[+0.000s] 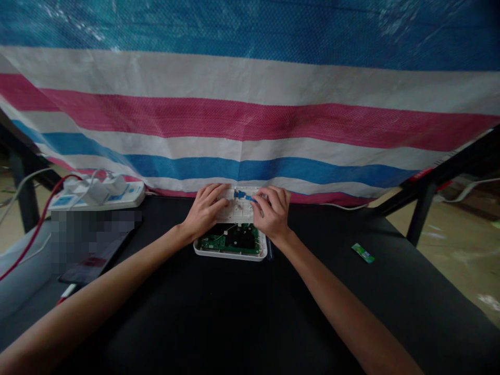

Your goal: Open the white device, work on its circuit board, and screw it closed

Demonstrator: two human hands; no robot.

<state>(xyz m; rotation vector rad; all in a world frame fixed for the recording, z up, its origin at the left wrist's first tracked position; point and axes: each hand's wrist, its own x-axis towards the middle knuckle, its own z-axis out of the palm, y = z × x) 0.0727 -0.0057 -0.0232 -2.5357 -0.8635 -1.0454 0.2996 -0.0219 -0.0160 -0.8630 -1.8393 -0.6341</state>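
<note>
An opened white device casing lies on the black table, with a green circuit board exposed in its near half and a white inner panel in its far half. My left hand rests on the casing's far left part, fingers curled over its edge. My right hand presses on the far right part, fingertips next to a small blue part on the panel. Whether the fingers pinch that part I cannot tell.
A white power strip with plugged adapters and a red cable sits at the far left. A dark phone lies at the left. A small green packet lies at the right. A striped tarp hangs behind.
</note>
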